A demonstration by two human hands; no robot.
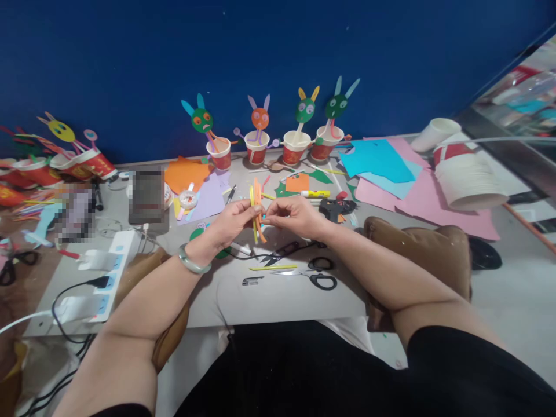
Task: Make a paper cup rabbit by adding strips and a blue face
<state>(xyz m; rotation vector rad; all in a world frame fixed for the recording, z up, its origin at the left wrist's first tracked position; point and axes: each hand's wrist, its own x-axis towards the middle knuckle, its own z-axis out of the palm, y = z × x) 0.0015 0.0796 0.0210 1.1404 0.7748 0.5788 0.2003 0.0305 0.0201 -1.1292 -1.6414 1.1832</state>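
My left hand is closed around a small upright bundle of thin orange and yellow straws. Pinched together, the fingertips of my right hand meet the bundle's right side; what they hold there is too small to make out. Below the hands lie black-handled scissors, a second pair of scissors, a yellow straw and a small black clip-like piece. A yellow glue stick and a black glue gun rest just beyond my right hand.
Several red-and-white paper cups with paper-faced figures line the blue wall. Coloured paper sheets and a stack of paper cups occupy the right. A white power strip, cables and a roll of tape are on the left.
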